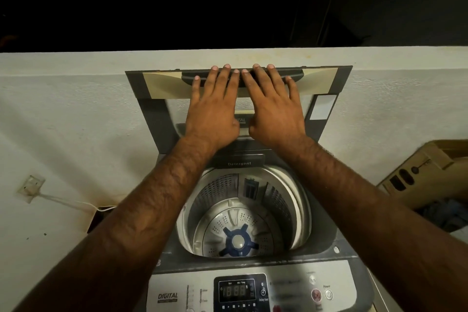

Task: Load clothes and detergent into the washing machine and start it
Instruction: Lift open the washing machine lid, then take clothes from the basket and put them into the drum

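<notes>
A grey top-loading washing machine (326, 251) stands below me with its lid (157, 83) raised upright against the wall. My left hand (215, 106) and my right hand (273, 106) lie flat side by side on the lid, fingers spread, fingertips at its dark handle (296, 75). Neither hand holds anything. The steel drum (240, 213) is open, with no clothes in it, and a blue pulsator (238, 240) sits at the bottom. A drawer marked Detergent (239, 161) sits shut at the drum's back rim. The control panel (238, 291) shows a lit display.
A cardboard box (425, 172) with blue clothes (445, 213) in it stands to the right of the machine. A low white wall (76, 109) runs behind, with a wall socket (30, 187) and a white cable at the left. Beyond the wall is dark.
</notes>
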{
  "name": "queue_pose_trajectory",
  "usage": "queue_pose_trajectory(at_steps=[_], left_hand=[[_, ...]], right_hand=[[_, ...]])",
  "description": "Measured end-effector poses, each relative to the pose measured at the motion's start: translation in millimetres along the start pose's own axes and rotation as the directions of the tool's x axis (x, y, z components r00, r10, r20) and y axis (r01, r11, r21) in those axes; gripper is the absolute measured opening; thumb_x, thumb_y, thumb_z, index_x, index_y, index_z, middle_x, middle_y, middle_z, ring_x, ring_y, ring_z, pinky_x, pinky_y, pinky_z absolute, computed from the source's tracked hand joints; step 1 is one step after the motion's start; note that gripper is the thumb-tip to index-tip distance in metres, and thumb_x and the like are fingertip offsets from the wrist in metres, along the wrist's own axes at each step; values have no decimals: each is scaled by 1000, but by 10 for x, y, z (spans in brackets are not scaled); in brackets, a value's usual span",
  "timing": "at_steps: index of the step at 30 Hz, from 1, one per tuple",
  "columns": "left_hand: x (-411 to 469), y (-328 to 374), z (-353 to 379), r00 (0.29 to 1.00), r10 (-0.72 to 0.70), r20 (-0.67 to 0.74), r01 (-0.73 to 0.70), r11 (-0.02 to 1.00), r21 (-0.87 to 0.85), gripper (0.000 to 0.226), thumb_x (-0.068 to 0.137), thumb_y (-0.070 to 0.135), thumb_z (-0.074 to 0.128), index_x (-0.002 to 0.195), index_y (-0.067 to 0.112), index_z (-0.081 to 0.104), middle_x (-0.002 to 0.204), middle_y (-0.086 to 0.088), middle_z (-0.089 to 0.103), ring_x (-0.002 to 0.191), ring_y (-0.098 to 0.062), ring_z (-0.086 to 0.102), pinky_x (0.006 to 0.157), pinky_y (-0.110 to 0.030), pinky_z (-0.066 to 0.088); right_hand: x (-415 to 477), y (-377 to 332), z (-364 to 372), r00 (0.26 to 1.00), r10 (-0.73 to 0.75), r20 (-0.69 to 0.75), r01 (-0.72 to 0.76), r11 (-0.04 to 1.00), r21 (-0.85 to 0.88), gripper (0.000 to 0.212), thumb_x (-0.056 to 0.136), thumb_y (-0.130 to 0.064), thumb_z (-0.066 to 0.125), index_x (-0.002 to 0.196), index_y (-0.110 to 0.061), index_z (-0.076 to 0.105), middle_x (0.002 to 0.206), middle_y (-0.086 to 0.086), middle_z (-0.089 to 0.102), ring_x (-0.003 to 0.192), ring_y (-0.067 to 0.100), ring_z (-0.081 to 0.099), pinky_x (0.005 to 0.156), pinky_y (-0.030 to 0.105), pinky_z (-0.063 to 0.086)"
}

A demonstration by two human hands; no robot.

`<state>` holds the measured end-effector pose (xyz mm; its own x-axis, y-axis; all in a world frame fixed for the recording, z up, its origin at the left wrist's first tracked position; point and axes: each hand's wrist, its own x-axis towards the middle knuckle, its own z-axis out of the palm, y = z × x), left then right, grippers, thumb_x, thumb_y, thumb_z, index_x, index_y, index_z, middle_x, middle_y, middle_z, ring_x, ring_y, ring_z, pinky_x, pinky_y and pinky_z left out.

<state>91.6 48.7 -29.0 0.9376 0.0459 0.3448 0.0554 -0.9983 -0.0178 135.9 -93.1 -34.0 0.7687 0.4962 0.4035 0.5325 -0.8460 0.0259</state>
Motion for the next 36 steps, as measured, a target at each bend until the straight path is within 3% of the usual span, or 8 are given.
queue_pose_trajectory(at_steps=[10,18,28,36], left_hand=[[-364,343,-233,994,94,48,-86,983,-160,94,90,36,61,163,16,5,171,-2,1,158,-21,-2,128,-49,1],[-659,1485,-195,927,366,89,-321,892,-319,85,92,30,55,162,13,11,170,-4,8,158,-21,5,128,-48,3],[-1427,3472,-124,694,707,135,-613,679,-404,75,97,35,50,160,14,16,168,-4,16,156,-22,13,126,-45,12],[-2721,5278,216,440,859,262,-675,509,-535,77,92,34,53,159,12,22,167,-5,20,155,-22,16,125,-44,13]], right_hand=[[-510,-45,-281,992,127,-5,-126,988,88,91,83,-37,71,160,-24,24,169,4,21,157,25,14,126,56,12],[-1610,621,-628,908,415,52,-418,902,105,82,77,-33,53,156,-23,35,166,3,30,153,22,27,124,52,18],[-3519,1640,-959,696,713,84,-717,696,23,74,81,-29,67,151,-23,42,164,2,34,151,21,30,124,52,21],[-5664,2310,-1048,420,872,252,-906,420,58,80,77,-21,61,153,-19,38,164,5,34,150,23,33,121,50,27]])
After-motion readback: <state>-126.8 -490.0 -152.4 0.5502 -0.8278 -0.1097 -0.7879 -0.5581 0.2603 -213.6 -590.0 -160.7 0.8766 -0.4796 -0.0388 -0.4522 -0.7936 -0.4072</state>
